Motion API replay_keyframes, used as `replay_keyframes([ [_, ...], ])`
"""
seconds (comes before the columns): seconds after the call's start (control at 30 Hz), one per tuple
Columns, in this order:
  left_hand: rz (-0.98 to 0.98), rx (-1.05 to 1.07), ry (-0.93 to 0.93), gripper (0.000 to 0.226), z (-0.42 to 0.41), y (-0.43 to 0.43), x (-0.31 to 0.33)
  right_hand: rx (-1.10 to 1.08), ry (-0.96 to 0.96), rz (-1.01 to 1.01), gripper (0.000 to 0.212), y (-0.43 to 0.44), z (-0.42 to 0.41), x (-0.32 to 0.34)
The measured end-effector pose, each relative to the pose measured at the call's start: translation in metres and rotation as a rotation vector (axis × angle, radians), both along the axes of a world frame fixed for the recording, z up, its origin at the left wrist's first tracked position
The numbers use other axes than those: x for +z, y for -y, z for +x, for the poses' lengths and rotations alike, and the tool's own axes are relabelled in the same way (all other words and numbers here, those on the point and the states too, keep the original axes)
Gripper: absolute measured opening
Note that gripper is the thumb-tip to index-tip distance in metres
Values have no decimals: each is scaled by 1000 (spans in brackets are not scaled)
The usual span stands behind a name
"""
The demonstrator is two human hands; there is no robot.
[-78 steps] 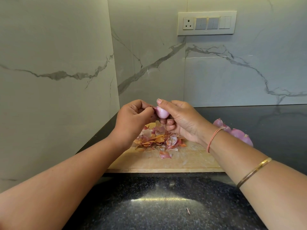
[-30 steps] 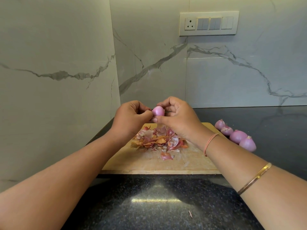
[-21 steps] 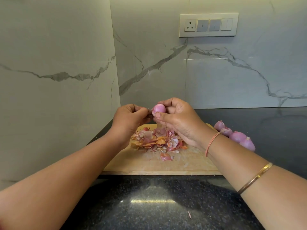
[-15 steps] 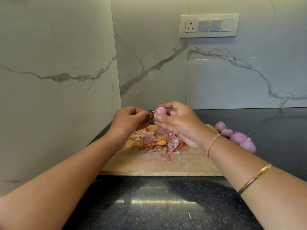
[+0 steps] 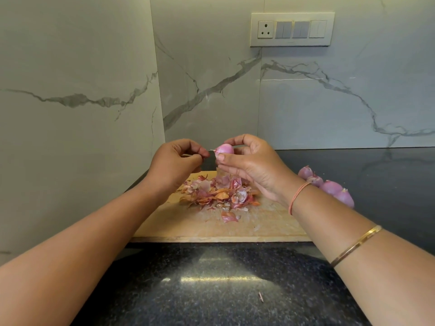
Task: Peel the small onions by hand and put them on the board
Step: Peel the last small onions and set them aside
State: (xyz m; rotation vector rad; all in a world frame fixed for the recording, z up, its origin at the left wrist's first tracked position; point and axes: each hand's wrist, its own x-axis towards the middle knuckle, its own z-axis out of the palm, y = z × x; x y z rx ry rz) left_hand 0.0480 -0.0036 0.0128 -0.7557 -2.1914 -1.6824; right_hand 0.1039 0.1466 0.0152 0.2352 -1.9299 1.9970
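Your right hand (image 5: pixel 254 168) has the onion (image 5: pixel 225 149) gripped between thumb and curled fingertips, up in the air above the far end of the board (image 5: pixel 259 227), so it's not on the board yet. The onion looks pink and smooth, pointed end facing your left hand (image 5: pixel 175 163), with a tiny wisp sticking off the tip. Your left hand sits just beside it, not touching, with a small gap between them. Its fingers are curled in and the thumb pinches a thin pale sliver (image 5: pixel 186 155) against the forefinger; it's too small to say for sure what it is

Right under both hands there's a heap of peels (image 5: pixel 219 194) on the far half of the board, plus one loose pink bit nearer you. Four more onions (image 5: pixel 329 187) lie in a row on the dark counter (image 5: pixel 211 290) just off the board's right side, partly hidden behind your right wrist. There's a thread band (image 5: pixel 297 197) on that wrist and a gold bangle (image 5: pixel 355 245) further up the arm. One small scrap (image 5: pixel 260 296) sits on the counter close to you
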Motion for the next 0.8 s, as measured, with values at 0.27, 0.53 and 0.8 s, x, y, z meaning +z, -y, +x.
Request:
replay_keyframes([
  [0.27, 60, -85, -36, 14, -1, -4, -3, -30, 2, 59, 27, 3, 1, -1],
  [0.53, 90, -85, -44, 24, -2, -7, 1, -88, -4, 222, 26, 3, -1, -2],
  [0.8, 323, -229, 274, 27, -4, -11, 5, 56, 5, 55, 17, 4, -4, -2],
])
